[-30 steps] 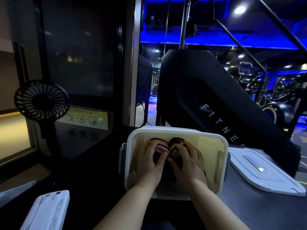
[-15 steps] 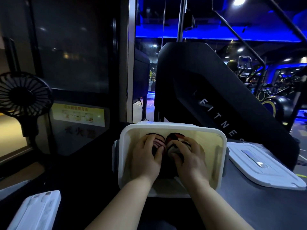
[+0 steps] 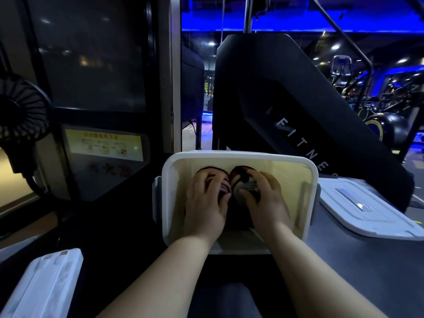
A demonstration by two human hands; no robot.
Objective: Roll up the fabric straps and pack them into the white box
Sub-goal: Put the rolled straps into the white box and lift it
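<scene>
The white box (image 3: pixel 238 156) stands open on the dark table in front of me. Two rolled fabric straps lie side by side inside it. My left hand (image 3: pixel 205 200) rests on the left roll (image 3: pixel 223 185), a dark one with pink stripes, fingers curled over its top. My right hand (image 3: pixel 263 198) grips the right roll (image 3: pixel 241 177), dark with red and grey bands, thumb on its near side. Both rolls are mostly hidden under my hands.
The box's white lid (image 3: pixel 367 207) lies flat to the right. A second white plastic piece (image 3: pixel 43 285) sits at the lower left. A black desk fan (image 3: pixel 20 113) stands at the far left. A large black fitness machine (image 3: pixel 298 106) rises behind the box.
My hands have moved slightly apart on the two rolls inside the box, and the camera has shifted a little to the right. The rolls stay in place.
</scene>
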